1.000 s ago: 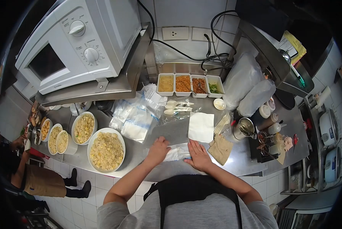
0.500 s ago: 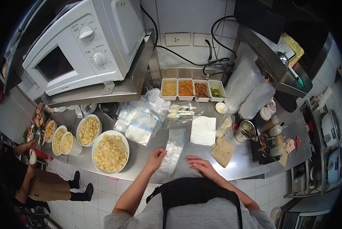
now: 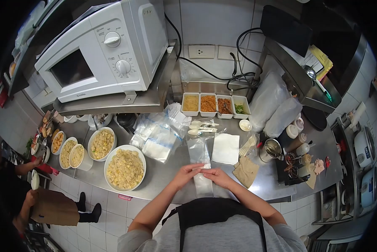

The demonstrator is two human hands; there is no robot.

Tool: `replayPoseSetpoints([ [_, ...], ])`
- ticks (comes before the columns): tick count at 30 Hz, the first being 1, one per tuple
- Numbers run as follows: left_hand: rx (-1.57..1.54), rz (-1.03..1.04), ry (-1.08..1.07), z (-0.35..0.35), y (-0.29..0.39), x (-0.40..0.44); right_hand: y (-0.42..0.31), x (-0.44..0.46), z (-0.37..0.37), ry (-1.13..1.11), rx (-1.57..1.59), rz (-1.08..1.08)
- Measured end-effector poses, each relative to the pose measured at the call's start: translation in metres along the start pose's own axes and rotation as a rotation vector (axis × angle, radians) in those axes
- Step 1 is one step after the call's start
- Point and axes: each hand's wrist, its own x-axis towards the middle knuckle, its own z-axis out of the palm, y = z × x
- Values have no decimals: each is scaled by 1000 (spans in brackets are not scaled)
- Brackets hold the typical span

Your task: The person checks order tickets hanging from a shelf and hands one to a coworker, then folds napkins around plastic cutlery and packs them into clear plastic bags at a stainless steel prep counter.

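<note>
A clear plastic packet (image 3: 199,152) lies lengthwise on the steel counter in front of me, with something white inside its lower part. My left hand (image 3: 189,173) and my right hand (image 3: 215,175) meet over its middle, fingertips together. Both hands are closed on the packet, though the exact grip is small to see. Just beyond, to the right, is a white napkin stack (image 3: 226,148). A pile of flat plastic bags (image 3: 160,136) lies to the left, and wrapped white spoons (image 3: 202,127) rest behind the packet.
Bowls of fried rice (image 3: 125,168) stand left, below a microwave (image 3: 100,50). Four topping trays (image 3: 208,104) line the wall. A brown cloth (image 3: 246,171), a metal cup (image 3: 271,150) and bottles (image 3: 297,145) are at right. A co-worker (image 3: 28,189) stands far left.
The packet went from lying crosswise under both hands, to tilted, to lengthwise. My hands separated, then came together over it. The camera view has shifted somewhat.
</note>
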Motion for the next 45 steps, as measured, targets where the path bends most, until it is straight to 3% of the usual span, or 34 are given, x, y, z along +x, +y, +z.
replayPoseSetpoints([
  [2, 156, 5, -49, -7, 19, 20, 2, 2, -1, -59, -67, -22],
  [8, -23, 91, 86, -39, 68, 73, 5, -12, -5, -54, -131, -33],
  [11, 747, 714, 298, -10, 98, 73, 4, -12, -8, -87, -172, 9],
  [12, 1125, 1006, 148, 5, 109, 63, 3, -10, -8, -107, -190, 21],
  [15, 1238, 1054, -300, 31, 82, 63, -2, -2, -9, -165, -256, 45],
  [18, 1534, 678, -461, 20, 78, 76, -9, 2, -10, -176, -304, 8],
  [23, 1511, 1045, -178, -29, 122, 116, -9, -3, -19, -153, -244, -82],
  [25, 1403, 911, 218, -62, 127, 127, -3, -7, -19, -97, -243, -14],
  [28, 785, 457, 513, -76, 101, 110, 1, -12, -17, 67, -134, -12],
  [30, 227, 58, 351, -64, 26, 93, 4, -11, -16, 160, -39, -16],
  [31, 243, -41, 113, -53, 5, 76, 6, -10, -16, 163, -39, -3],
  [33, -121, -166, 72, -5, -12, 44, 9, -10, -15, 165, -35, 32],
  [36, -82, -160, 44, 3, -33, 52, 19, -11, -11, 179, -69, -85],
  [39, -126, -167, 79, 10, -12, 51, 7, -20, -19, 184, -94, 9],
  [42, -121, -164, 54, 10, -5, 50, 4, -17, -26, 393, 139, -44],
  [45, -71, -145, 30, 14, -10, 53, -4, -7, -37, 419, 192, 19],
])
